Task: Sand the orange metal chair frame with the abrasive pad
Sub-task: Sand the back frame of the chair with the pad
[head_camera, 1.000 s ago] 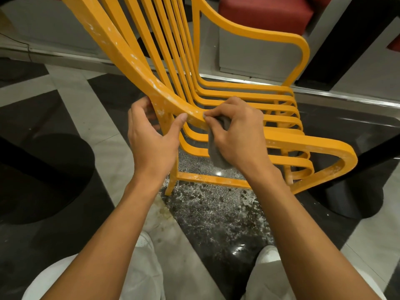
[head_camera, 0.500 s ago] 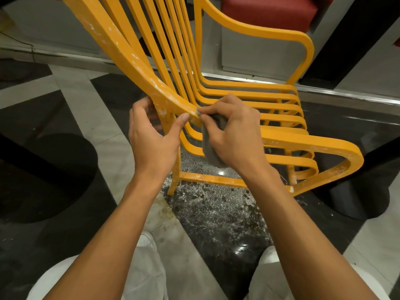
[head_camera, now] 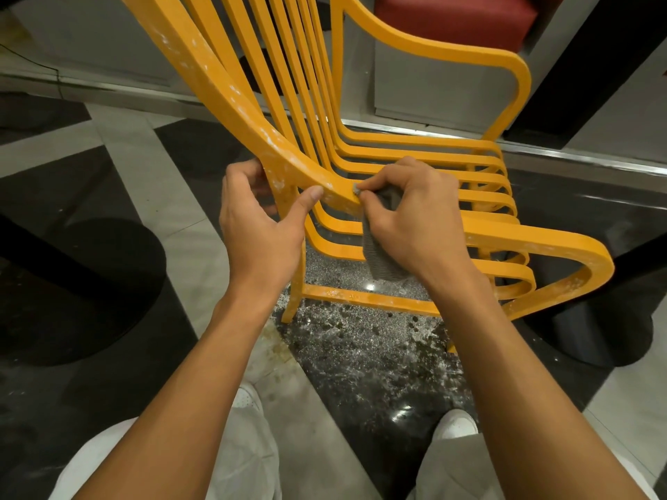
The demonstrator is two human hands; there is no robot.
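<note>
Grey abrasive pad: pinched between the thumb and curled fingers of the right hand. Its upper edge is pressed against the near side rail where the back bends into the seat, and the rest is left hanging below the palm.
Left hand: wrapped round the same rail just beside the pad, with the thumb laid on the near face and the fingers curled behind.
Orange metal chair frame: stood on the floor directly ahead of the person. It is built of parallel slats run down the back and along the seat, with looped armrests. The paint is dulled and flecked with whitish scuffs along the near rail, leg and front loop.
Floor: polished dark and pale stone, strewn with pale dust under the chair.
White shoes and pale trousers: seen at the lower edge.
Red cushion: set behind the chair.
</note>
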